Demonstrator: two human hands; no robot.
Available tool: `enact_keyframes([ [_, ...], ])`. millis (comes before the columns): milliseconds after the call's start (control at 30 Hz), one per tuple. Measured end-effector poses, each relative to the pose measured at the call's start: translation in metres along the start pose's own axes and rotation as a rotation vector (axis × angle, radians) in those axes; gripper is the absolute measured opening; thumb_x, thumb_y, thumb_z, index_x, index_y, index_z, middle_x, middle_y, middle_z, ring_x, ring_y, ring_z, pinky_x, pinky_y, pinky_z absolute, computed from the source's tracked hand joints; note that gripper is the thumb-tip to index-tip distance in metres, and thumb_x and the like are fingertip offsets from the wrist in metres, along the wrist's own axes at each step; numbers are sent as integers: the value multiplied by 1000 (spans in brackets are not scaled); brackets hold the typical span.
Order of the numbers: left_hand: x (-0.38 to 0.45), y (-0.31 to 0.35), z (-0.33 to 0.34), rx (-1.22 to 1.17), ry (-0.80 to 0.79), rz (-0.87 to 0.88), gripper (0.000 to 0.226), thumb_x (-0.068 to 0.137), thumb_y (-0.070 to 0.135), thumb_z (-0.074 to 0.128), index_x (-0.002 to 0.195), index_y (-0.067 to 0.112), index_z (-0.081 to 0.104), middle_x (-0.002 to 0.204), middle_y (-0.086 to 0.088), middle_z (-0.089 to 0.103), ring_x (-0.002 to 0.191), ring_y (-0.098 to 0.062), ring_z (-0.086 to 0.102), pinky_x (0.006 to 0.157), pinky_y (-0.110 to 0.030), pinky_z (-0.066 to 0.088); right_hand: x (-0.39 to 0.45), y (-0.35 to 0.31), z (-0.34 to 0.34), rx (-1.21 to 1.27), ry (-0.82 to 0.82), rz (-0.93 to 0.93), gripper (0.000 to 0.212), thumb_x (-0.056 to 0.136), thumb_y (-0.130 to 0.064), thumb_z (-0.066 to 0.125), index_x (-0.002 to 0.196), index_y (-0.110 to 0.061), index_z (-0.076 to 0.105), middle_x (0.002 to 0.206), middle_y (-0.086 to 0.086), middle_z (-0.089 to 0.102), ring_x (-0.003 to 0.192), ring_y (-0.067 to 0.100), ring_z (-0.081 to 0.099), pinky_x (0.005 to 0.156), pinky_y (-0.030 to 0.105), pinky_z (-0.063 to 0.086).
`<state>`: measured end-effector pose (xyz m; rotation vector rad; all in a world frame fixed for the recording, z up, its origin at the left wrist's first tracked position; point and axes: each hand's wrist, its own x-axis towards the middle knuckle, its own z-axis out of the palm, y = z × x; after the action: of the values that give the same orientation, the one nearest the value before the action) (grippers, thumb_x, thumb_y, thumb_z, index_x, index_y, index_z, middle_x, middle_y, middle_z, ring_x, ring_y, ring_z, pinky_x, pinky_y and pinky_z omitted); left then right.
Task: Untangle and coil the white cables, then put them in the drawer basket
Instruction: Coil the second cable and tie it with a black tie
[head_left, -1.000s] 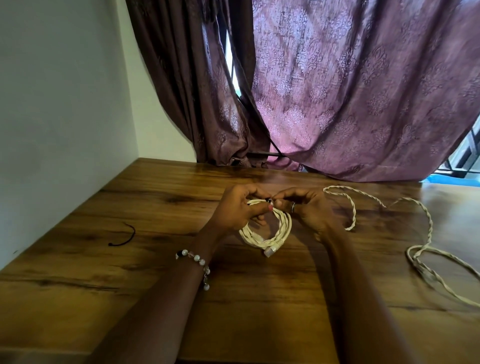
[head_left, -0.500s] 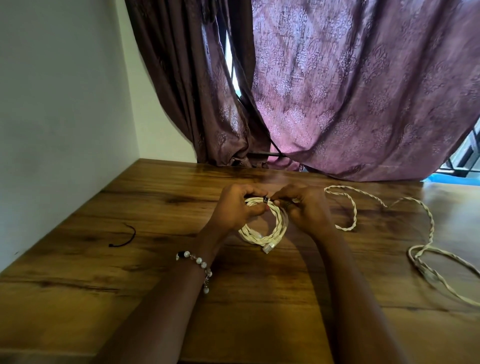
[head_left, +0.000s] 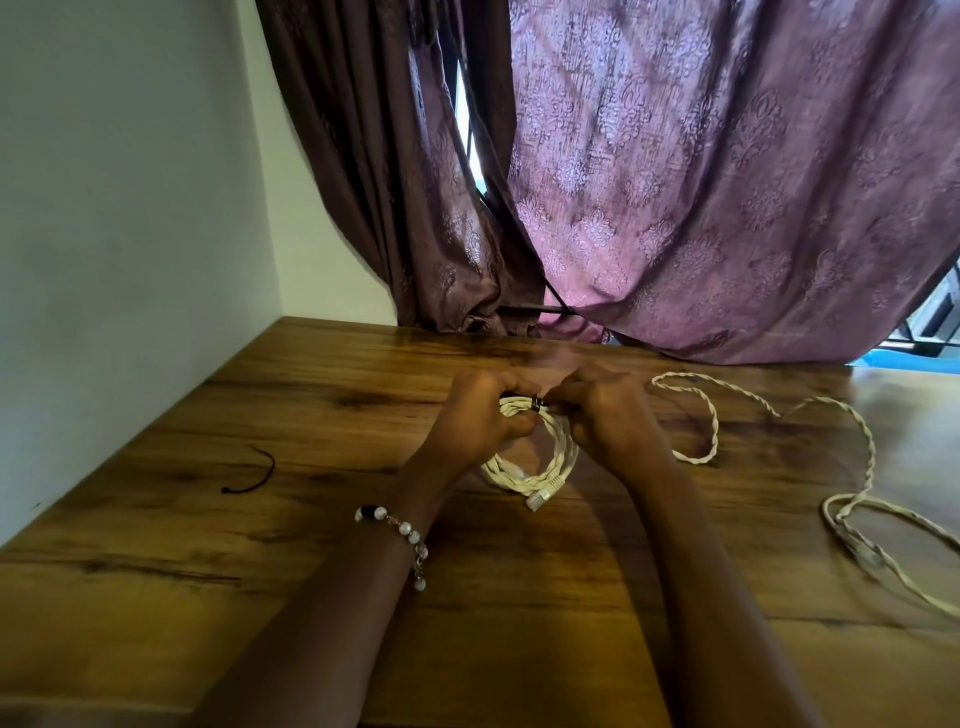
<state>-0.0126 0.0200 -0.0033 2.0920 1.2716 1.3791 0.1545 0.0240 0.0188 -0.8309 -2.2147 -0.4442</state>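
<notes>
Across the lower half of the view runs a wooden tabletop (head_left: 260, 571), brown with dark grain streaks, glossy toward its 3 o'clock side where light reflects off it. A plain white wall (head_left: 130, 208) closes off the 9 o'clock side and meets the tabletop at a corner near 11 o'clock. Behind the tabletop, from 12 to 2 o'clock, hang patterned purple curtains (head_left: 701, 182); a narrow bright gap shows between the two panels, and a strip of window with something blue shows at the far 3 o'clock edge.

At the centre, a coiled white cable (head_left: 540, 467) rests on the tabletop, its plug end (head_left: 540, 500) sticking out at the coil's 6 o'clock side. The left hand (head_left: 478, 421) grips the coil's top at its 11 o'clock side, fingers curled round the strands. The right hand (head_left: 605, 415) pinches the same spot from 1 o'clock, at a small dark band (head_left: 536, 402) that sits on the strands. A beaded bracelet (head_left: 400, 535) circles the left wrist.

A second, twisted white cable (head_left: 862, 447) lies loose from 1 to 4 o'clock, apart from the hands. A short black tie (head_left: 254, 475) lies alone near 9 o'clock.
</notes>
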Motion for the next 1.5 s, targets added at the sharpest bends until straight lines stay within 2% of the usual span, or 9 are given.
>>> enact_keyframes([
  [233, -2, 6, -1, 22, 19, 35, 34, 70, 1, 78, 103, 6, 72, 100, -5, 72, 87, -9, 65, 81, -23, 53, -3, 7, 2, 187, 27, 121, 36, 54, 19, 73, 83, -3, 74, 68, 7, 72, 59, 16, 67, 55, 29, 56],
  [333, -2, 7, -2, 36, 20, 33, 34, 70, 3, 78, 102, 6, 72, 99, -6, 73, 85, -9, 65, 80, -26, 54, -5, 8, 3, 211, 43, 138, 26, 63, 11, 73, 83, -5, 73, 70, 9, 71, 63, 23, 66, 56, 36, 55],
  [433, -3, 6, -1, 41, 26, 51, 33, 69, 4, 79, 101, 6, 73, 97, -7, 73, 84, -12, 66, 78, -29, 54, -4, 7, 1, 249, 49, 115, 16, 69, 6, 75, 80, -6, 74, 73, 6, 71, 65, 21, 64, 59, 26, 48],
  [667, -3, 4, 3, 39, 29, 57, 32, 69, 5, 80, 100, 4, 73, 95, -8, 73, 83, -15, 69, 77, -33, 56, -5, 12, 1, 272, -31, 155, 23, 65, 12, 75, 78, -7, 75, 74, 5, 72, 66, 19, 66, 59, 23, 51],
  [767, -2, 3, 4, 16, 33, 27, 34, 69, 5, 80, 102, 2, 71, 98, -10, 73, 86, -17, 69, 79, -32, 56, -8, 16, 0, 266, -28, 160, 22, 65, 11, 75, 77, -8, 75, 74, 5, 73, 65, 18, 67, 58, 32, 56],
  [967, -2, 5, 4, -14, 28, -12, 36, 70, 5, 80, 105, 2, 70, 102, -9, 72, 88, -15, 69, 81, -25, 55, -6, 13, 1, 239, -7, 106, 16, 67, 0, 64, 76, -6, 75, 70, 9, 71, 59, 21, 65, 54, 35, 54],
  [1167, -2, 4, 2, -7, 21, -20, 37, 70, 6, 80, 105, 2, 70, 100, -9, 72, 87, -15, 69, 79, -30, 56, -3, 12, 2, 200, -31, 49, 19, 64, 7, 65, 76, -4, 75, 68, 10, 69, 58, 24, 64, 51, 37, 54],
  [1400, -3, 8, -1, 32, -12, 10, 36, 71, 7, 80, 105, 2, 70, 104, -9, 72, 91, -16, 68, 82, -25, 54, -4, 10, 0, 264, -8, 131, 21, 66, 13, 70, 77, -4, 74, 71, 6, 72, 61, 15, 67, 55, 17, 50],
  [1500, -3, 10, -3, 53, -13, 38, 35, 71, 8, 80, 104, 3, 71, 104, -8, 72, 91, -15, 68, 82, -27, 54, -5, 10, -2, 376, 1, 223, 30, 68, 21, 65, 81, -6, 64, 69, -5, 66, 64, 4, 68, 56, 10, 49],
])
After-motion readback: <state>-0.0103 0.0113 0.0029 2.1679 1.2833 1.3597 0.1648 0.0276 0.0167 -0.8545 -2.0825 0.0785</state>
